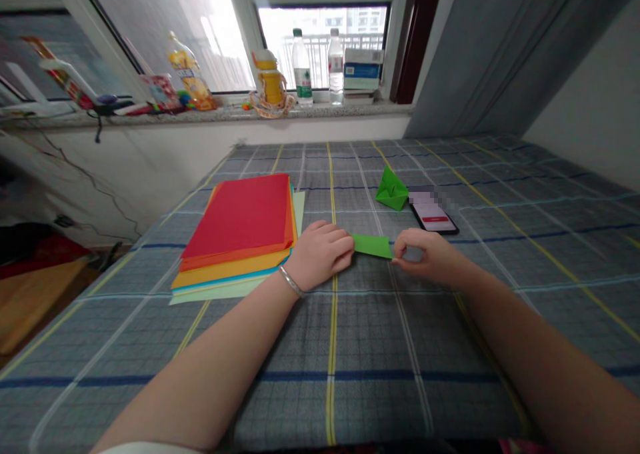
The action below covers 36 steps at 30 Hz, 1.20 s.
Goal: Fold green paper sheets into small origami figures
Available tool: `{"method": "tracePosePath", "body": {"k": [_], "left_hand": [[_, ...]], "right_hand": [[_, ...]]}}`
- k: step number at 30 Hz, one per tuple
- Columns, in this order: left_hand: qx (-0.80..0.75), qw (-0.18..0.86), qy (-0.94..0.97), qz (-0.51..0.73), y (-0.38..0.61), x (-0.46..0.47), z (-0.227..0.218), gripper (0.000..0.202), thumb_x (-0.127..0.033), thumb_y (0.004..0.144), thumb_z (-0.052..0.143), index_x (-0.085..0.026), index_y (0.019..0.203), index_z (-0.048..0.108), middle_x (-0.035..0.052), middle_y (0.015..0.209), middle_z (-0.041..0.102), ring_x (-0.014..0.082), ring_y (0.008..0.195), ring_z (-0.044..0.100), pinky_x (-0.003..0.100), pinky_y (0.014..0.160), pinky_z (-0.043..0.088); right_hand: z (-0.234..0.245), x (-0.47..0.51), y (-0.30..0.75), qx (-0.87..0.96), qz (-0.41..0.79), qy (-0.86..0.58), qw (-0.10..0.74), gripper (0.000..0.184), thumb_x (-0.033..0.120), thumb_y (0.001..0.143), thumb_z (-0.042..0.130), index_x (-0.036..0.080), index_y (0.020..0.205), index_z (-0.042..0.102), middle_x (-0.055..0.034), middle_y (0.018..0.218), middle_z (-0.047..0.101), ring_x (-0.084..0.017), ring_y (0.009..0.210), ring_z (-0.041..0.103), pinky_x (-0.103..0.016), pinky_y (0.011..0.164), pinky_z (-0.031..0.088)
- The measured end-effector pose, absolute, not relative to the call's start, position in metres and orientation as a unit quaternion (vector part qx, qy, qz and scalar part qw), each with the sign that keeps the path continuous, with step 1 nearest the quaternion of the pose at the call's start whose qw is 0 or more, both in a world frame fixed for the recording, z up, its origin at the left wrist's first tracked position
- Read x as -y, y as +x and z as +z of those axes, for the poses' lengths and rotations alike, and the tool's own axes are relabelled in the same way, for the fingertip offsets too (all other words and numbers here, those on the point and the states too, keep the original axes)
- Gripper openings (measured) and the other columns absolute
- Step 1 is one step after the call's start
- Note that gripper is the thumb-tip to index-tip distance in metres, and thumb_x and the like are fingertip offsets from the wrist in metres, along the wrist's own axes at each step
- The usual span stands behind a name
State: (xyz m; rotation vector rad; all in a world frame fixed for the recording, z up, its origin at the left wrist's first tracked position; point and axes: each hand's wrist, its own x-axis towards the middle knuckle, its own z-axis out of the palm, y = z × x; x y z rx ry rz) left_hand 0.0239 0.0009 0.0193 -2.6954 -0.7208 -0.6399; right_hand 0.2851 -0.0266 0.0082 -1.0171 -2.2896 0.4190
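Observation:
A narrow green strip of folded paper [372,245] stretches between my hands, just above or on the plaid cloth. My left hand [323,254], with a silver bangle at its wrist, is closed over the strip's left end. At the right end, my right hand [420,257] pinches the corner between thumb and forefinger. Beyond the strip stands a green folded paper shape [391,189] with pointed corners. Left of my left hand lies a stack of coloured paper [245,214], red on top, with orange, yellow, blue and pale green edges showing below.
A phone [434,213] with a lit screen lies behind my right hand. The plaid cloth [370,327] covers the wide surface. On the windowsill [320,110] stand clear bottles [302,71], a yellow cup [271,81], an orange drink bottle [190,74] and boxes [362,71].

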Motion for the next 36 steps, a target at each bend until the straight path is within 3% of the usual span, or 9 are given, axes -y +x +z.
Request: {"method": "tracePosePath", "body": {"k": [6, 8, 10, 13, 19, 29, 36], "left_hand": [[0.270, 0.123, -0.919, -0.262, 0.020, -0.003, 0.017, 0.015, -0.020, 0.088, 0.046, -0.018, 0.077, 0.056, 0.0022, 0.075, 0.063, 0.0148, 0.071, 0.055, 0.027, 0.066, 0.042], [0.277, 0.111, -0.912, -0.282, 0.020, -0.003, 0.016, 0.014, -0.019, 0.088, 0.047, -0.018, 0.078, 0.056, 0.0027, 0.077, 0.064, 0.0146, 0.072, 0.056, 0.027, 0.065, 0.042], [0.272, 0.106, -0.910, -0.295, 0.021, -0.001, 0.015, 0.013, -0.018, 0.088, 0.047, -0.017, 0.079, 0.056, 0.0027, 0.079, 0.065, 0.0142, 0.073, 0.056, 0.027, 0.066, 0.043], [0.270, 0.119, -0.903, -0.311, 0.025, 0.002, 0.014, 0.013, -0.017, 0.088, 0.047, -0.018, 0.079, 0.057, 0.0017, 0.078, 0.065, 0.0140, 0.073, 0.055, 0.029, 0.071, 0.043], [0.285, 0.193, -0.883, -0.319, 0.027, 0.012, 0.021, 0.008, -0.019, 0.086, 0.052, -0.023, 0.086, 0.060, -0.0006, 0.090, 0.070, 0.0179, 0.087, 0.056, 0.040, 0.089, 0.035], [0.286, 0.129, -0.904, -0.290, 0.043, 0.027, 0.020, 0.015, -0.024, 0.088, 0.048, -0.021, 0.079, 0.059, 0.0007, 0.081, 0.065, 0.0173, 0.080, 0.052, 0.038, 0.084, 0.035], [0.309, 0.099, -0.905, -0.275, 0.040, 0.024, 0.028, 0.011, -0.018, 0.081, 0.048, -0.021, 0.078, 0.058, 0.0012, 0.079, 0.063, 0.0182, 0.079, 0.051, 0.038, 0.085, 0.035]], "right_hand": [[0.010, 0.023, 0.297, 0.872, 0.120, -0.361, 0.307, 0.010, 0.018, 0.078, 0.064, 0.022, 0.072, 0.057, -0.0004, 0.075, 0.064, -0.016, 0.074, 0.059, -0.031, 0.071, 0.047], [0.010, 0.023, 0.297, 0.850, 0.090, -0.374, 0.360, 0.006, 0.022, 0.079, 0.065, 0.022, 0.084, 0.061, -0.0031, 0.084, 0.066, -0.018, 0.079, 0.061, -0.032, 0.072, 0.049], [0.011, 0.025, 0.293, 0.831, 0.053, -0.389, 0.395, 0.024, 0.026, 0.081, 0.065, 0.022, 0.105, 0.062, -0.0076, 0.102, 0.068, -0.021, 0.093, 0.062, -0.035, 0.077, 0.051], [0.012, 0.028, 0.283, 0.861, 0.007, -0.362, 0.356, 0.033, 0.026, 0.087, 0.057, 0.023, 0.120, 0.059, -0.0077, 0.118, 0.066, -0.023, 0.110, 0.059, -0.042, 0.092, 0.047], [0.015, 0.038, 0.268, 0.870, -0.057, -0.363, 0.329, 0.029, 0.023, 0.091, 0.051, 0.024, 0.116, 0.065, -0.0042, 0.109, 0.071, -0.021, 0.102, 0.061, -0.040, 0.092, 0.049], [0.015, 0.053, 0.242, 0.884, -0.079, -0.357, 0.291, 0.022, 0.024, 0.091, 0.050, 0.022, 0.103, 0.068, -0.0027, 0.103, 0.072, -0.020, 0.094, 0.062, -0.036, 0.086, 0.050], [0.020, 0.053, 0.252, 0.892, -0.055, -0.349, 0.282, 0.028, 0.022, 0.090, 0.050, 0.025, 0.113, 0.066, 0.0000, 0.112, 0.070, -0.019, 0.094, 0.063, -0.035, 0.084, 0.050]]}}
